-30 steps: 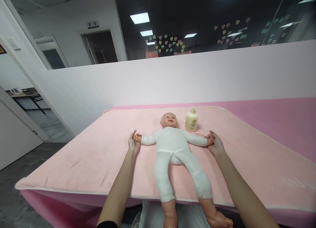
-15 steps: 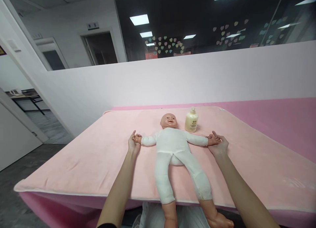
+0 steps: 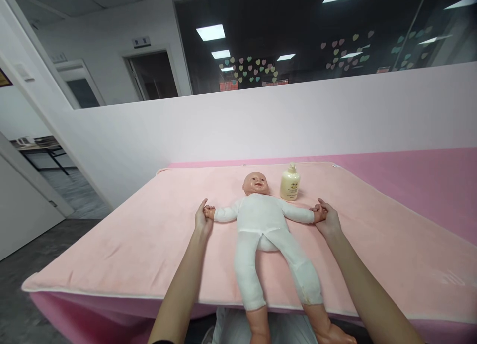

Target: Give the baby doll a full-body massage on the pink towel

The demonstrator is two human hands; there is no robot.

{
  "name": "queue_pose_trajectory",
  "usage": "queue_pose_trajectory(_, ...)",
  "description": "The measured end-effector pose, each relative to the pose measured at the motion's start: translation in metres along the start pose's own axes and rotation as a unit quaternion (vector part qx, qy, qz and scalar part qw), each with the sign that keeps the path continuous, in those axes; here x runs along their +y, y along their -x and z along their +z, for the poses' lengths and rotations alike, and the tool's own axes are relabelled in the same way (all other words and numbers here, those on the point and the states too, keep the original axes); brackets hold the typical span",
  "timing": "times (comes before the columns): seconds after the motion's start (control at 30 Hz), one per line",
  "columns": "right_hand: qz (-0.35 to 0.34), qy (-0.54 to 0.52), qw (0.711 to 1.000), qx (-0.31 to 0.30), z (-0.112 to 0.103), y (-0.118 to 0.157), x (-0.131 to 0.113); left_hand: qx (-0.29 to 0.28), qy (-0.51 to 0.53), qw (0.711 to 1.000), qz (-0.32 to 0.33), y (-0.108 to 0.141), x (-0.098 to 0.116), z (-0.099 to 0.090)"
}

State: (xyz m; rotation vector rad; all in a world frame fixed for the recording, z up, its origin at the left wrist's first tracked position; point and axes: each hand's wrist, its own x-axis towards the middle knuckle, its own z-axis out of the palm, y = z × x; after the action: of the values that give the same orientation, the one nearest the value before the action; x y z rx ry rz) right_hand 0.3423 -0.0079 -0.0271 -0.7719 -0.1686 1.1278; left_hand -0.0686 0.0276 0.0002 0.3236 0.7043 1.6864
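Lying face up near the front middle of the pale pink padded mat: plastic baby doll in a white cloth bodysuit, head toward the far wall, both arms stretched straight out to the sides, legs running toward the near edge with bare feet hanging past it.

Left hand: closed around the doll's small hand on that side, thumb up, fingers wrapped; how tightly, cannot tell. Forearm reaching in low over the mat.

Right hand: closed likewise around the doll's other small hand, fingers curled over it, knuckles up. Both grips at the doll's hands only, sleeves untouched.

Judged step: holding the arms out flat, level with the shoulders. To do it well: keep both grips light and even, at the palm rather than the fingertips; keep the two arms symmetric so the torso stays square on the mat; move both sides together and slowly, no tugging at the shoulder joints; keep the doll's trunk centred so the overhanging legs do not drag it toward the edge.

Standing upright just beyond the doll's arm on the right side, near the head and apart from it: cream-yellow plastic pump bottle, untouched.

Under the mat: brighter pink table cover, showing at the far right and along the near edge. Behind: low white partition wall with dark glass above it, pastel heart stickers on the glass.
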Motion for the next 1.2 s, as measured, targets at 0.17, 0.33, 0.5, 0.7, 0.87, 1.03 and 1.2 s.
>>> queue_pose_trajectory(0.17,0.006,-0.047,0.999,-0.022,-0.0052,-0.0011,-0.0011,-0.003,0.032,0.999,0.012,0.001,0.0019,0.0)
queue_pose_trajectory(0.33,0.011,-0.074,0.997,-0.034,-0.0081,-0.0007,-0.0035,0.006,0.041,0.999,0.013,-0.0016,0.0014,-0.001)
queue_pose_trajectory(0.5,0.012,-0.036,0.999,-0.028,-0.0069,-0.0035,-0.0015,-0.005,0.038,0.999,0.0,-0.0026,0.0024,-0.0014)
queue_pose_trajectory(0.7,0.009,0.02,0.999,-0.029,-0.0038,-0.004,0.0022,0.001,0.016,1.0,-0.007,-0.0006,0.0032,0.0011)
queue_pose_trajectory(0.87,0.014,-0.022,0.999,-0.027,-0.0041,-0.0009,0.0002,0.009,0.036,0.999,0.004,-0.0009,0.0025,0.0007)
queue_pose_trajectory(1.03,0.001,-0.053,0.998,-0.046,-0.007,0.0002,-0.0025,0.008,0.051,0.999,0.01,-0.0024,0.0021,-0.0006)
queue_pose_trajectory(1.2,0.005,-0.029,0.999,-0.043,-0.0072,-0.0026,-0.001,-0.002,0.037,0.999,0.0,-0.0015,0.0029,0.0)
